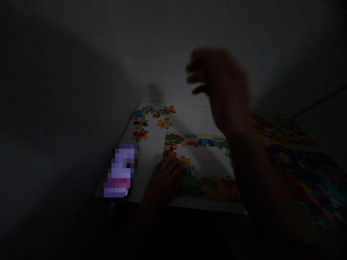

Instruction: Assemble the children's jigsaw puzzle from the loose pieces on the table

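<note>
The scene is very dark. A partly assembled colourful jigsaw puzzle lies on a white board, its border joined and its middle bare. My left hand rests flat on the puzzle's lower left corner, fingers on the pieces there. My right hand is raised in the air above the puzzle's far right, blurred, fingers loosely spread, with nothing seen in it. Several loose puzzle pieces lie scattered at the board's far left.
A lit phone screen lies at the board's near left edge. A dark patterned mat or box lid lies to the right of the board. Walls close in behind and on the left.
</note>
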### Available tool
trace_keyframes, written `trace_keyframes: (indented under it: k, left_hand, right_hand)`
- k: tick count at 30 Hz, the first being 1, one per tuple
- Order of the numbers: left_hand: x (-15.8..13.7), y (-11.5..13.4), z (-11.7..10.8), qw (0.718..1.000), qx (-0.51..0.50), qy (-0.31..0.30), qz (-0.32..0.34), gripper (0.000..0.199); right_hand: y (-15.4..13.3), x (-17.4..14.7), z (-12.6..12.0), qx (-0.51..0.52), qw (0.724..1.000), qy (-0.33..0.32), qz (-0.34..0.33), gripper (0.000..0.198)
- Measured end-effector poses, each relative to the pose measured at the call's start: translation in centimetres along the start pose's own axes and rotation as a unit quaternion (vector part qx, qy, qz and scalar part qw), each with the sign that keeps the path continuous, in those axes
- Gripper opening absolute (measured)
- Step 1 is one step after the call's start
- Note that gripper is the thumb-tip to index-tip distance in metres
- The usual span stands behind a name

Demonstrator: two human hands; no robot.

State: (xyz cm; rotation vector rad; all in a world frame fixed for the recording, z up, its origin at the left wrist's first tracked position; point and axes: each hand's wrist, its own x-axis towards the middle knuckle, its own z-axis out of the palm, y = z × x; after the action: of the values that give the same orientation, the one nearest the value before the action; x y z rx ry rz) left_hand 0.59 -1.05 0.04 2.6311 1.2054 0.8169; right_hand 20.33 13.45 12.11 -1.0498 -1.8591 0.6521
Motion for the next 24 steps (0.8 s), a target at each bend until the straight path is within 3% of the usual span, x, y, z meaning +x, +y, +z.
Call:
trace_keyframes:
  k: [3, 6, 11, 18, 20, 24]
  left_hand:
    - [-0.1, 0.1, 0.0, 1.0, 0.008, -0.007, -0.004, 0.021]
    - [-0.1, 0.1, -0.1, 1.0, 0.017, -0.003, -0.002, 0.021]
    - [-0.3, -0.1, -0.1, 1.0, 0.019, -0.001, 0.005, 0.024]
    - [-0.4, -0.3, 0.1, 1.0, 0.014, 0.012, 0.009, 0.026]
    - [-0.4, -0.4, 0.2, 1.0, 0.018, 0.013, 0.012, 0.025]
    - [-0.2, -0.5, 0.1, 0.999, 0.013, 0.022, 0.022, 0.024]
  right_hand:
    - [3.6, 1.8, 3.9, -0.06, 0.992, -0.115, 0.008, 0.033]
    - [7.5, 2.2, 7.4, -0.165, 0.964, -0.206, 0.013, 0.038]
    - [9.5, 2.4, 9.1, -0.278, 0.923, -0.267, 0.004, 0.049]
    - [9.5, 3.7, 8.7, -0.314, 0.915, -0.234, 0.092, 0.071]
    - [9.8, 3.6, 8.0, -0.289, 0.931, -0.195, 0.111, 0.064]
    - [10.1, 1.4, 4.8, -0.166, 0.968, -0.126, 0.141, 0.025]
